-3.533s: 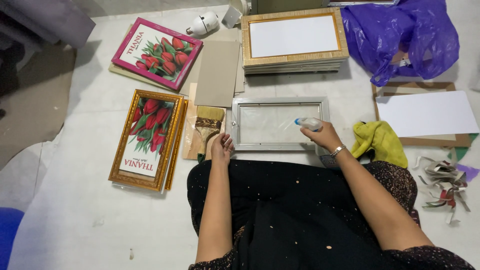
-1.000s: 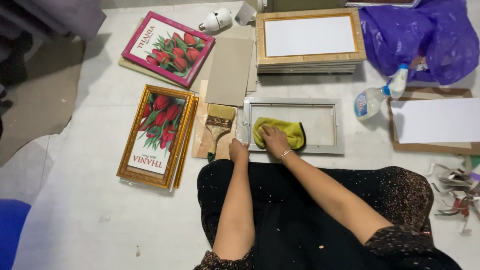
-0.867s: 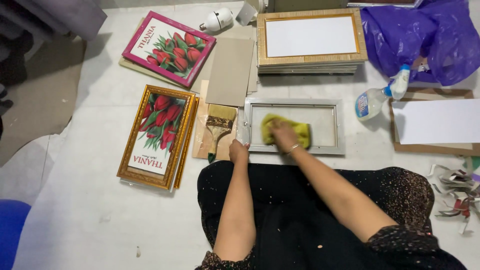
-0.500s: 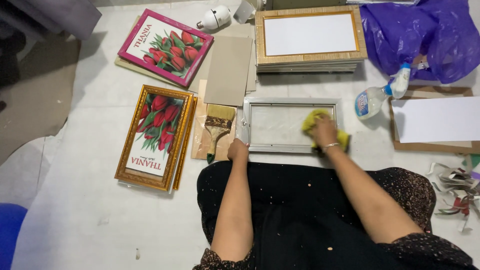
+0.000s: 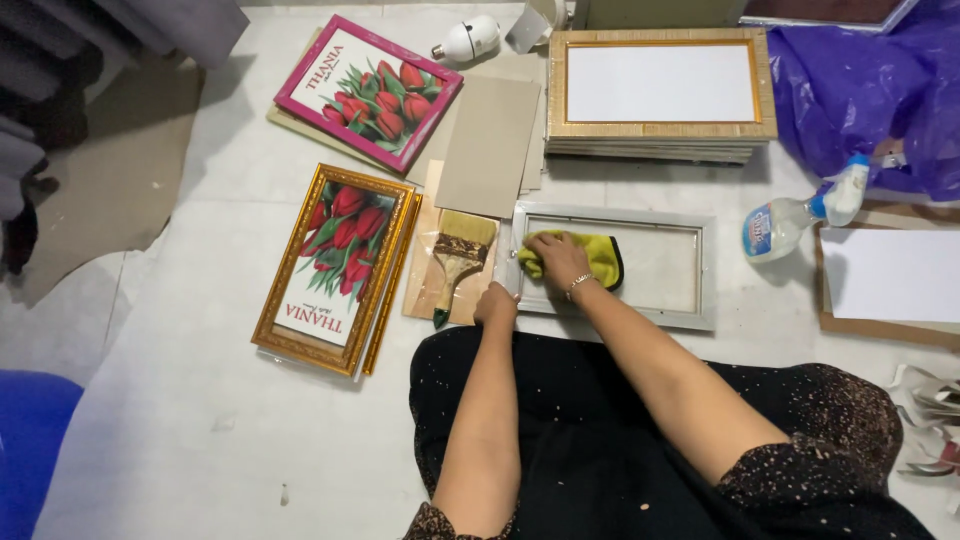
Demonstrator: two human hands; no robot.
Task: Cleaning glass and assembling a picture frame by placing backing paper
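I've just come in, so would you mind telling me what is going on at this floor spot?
A seated person presses a yellow cloth with the right hand onto the glass of a silver picture frame lying flat on the floor. The left hand steadies the frame's near left corner. A paintbrush lies just left of it, a spray bottle to its right, and two tulip pictures in frames further left.

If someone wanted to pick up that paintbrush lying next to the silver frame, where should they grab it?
Grip the paintbrush by its narrow handle, coming from above at the end nearest the person. It lies flat, wide bristles pointing away, and the left hand sits just beside the handle tip.
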